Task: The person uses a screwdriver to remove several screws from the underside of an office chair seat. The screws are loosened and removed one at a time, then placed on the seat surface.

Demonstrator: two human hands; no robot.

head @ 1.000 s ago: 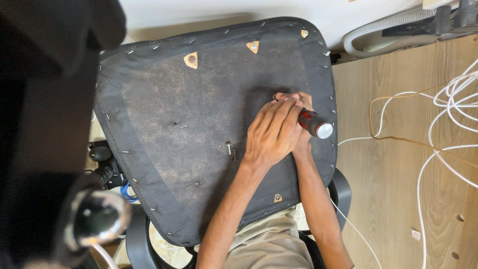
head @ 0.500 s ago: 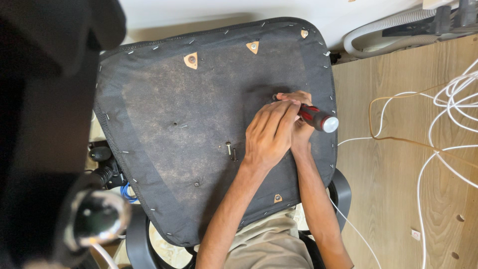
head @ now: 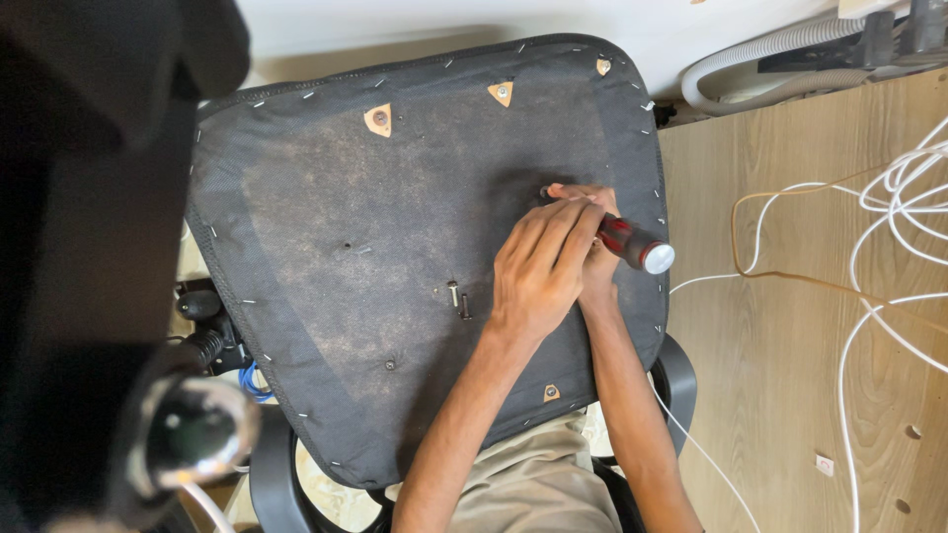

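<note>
Your left hand (head: pixel 541 271) lies palm down over the underside of the upturned chair seat (head: pixel 395 247), its fingers stretched forward and draped over the shaft end of a screwdriver (head: pixel 637 247). Your right hand (head: pixel 592 259) sits beneath it, mostly hidden, closed around the red and black handle; only the handle's rear part and its silver cap stick out to the right, near the seat's stapled edge. The tip is covered by your fingers, close to a small hole in the dark fabric. Two loose bolts (head: pixel 458 297) lie on the seat just left of your left wrist. Orange triangular patches (head: pixel 379 119) with screws mark the far edge. White cables (head: pixel 889 247) trail across the wooden floor (head: pixel 780 395) to the right.
</note>
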